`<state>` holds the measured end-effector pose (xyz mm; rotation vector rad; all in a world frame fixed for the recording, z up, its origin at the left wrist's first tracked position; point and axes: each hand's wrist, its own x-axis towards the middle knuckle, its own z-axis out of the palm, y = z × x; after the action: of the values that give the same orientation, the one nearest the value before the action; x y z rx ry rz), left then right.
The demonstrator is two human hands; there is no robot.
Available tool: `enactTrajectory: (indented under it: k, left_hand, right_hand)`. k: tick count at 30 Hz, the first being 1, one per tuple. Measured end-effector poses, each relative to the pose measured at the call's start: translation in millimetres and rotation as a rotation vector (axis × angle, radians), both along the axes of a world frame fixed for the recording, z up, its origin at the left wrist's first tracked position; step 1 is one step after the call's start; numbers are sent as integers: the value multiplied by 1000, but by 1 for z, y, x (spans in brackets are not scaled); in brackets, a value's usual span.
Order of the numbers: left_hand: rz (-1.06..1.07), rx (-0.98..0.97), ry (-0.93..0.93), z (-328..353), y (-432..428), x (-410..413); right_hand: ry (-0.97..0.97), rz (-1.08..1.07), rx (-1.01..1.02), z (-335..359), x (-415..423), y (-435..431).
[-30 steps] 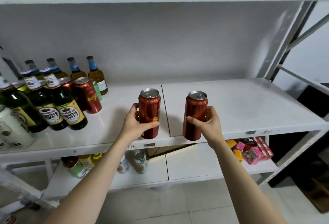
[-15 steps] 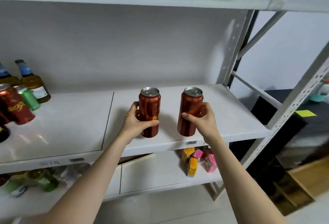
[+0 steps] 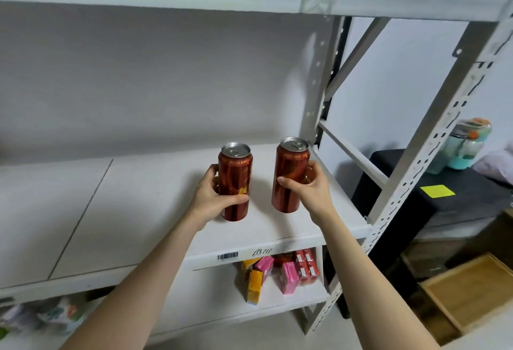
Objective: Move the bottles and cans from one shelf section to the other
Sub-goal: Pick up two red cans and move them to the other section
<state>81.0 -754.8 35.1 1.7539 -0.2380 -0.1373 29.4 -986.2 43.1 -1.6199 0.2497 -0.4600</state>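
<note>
Two tall red beer cans with silver tops are held upright over the right section of the white shelf (image 3: pixel 155 210). My left hand (image 3: pixel 212 198) grips the left red can (image 3: pixel 235 172) around its lower half. My right hand (image 3: pixel 309 188) grips the right red can (image 3: pixel 291 166) from its right side. Both cans hover just above the shelf board, near its right end. Whether their bases touch the board I cannot tell. The bottles and cans on the left section are out of frame.
A perforated metal upright (image 3: pixel 433 155) and diagonal braces stand at the shelf's right end. Pink and orange cartons (image 3: pixel 280 272) lie on the lower shelf. A black stand with a yellow note (image 3: pixel 437 190), a teal bottle (image 3: pixel 466 144) and a wooden crate (image 3: pixel 472 291) are at right.
Both hands have carried the cans rightward along the shelf, from the seam between the boards to the right end. The view has turned right, so the bottles at left have left the frame.
</note>
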Motion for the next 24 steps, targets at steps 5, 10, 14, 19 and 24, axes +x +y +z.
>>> enactTrajectory:
  k: [5, 10, 14, 19, 24]
  left_hand:
    - [-18, -1, -16, -5, -40, 32]
    - [-9, -14, -16, -14, -75, 57]
    - [13, -21, -36, -25, -100, 81]
    - [35, -61, -57, -36, -124, 112]
    - [53, -98, -56, -49, -139, 134]
  right_hand:
    - [-48, -18, 29, 0, 37, -34]
    - [-69, 11, 40, -10, 83, -70]
    - [-86, 37, 47, -18, 120, -94]
    - [-104, 40, 55, -30, 168, -118]
    - [-103, 16, 33, -47, 212, -133]
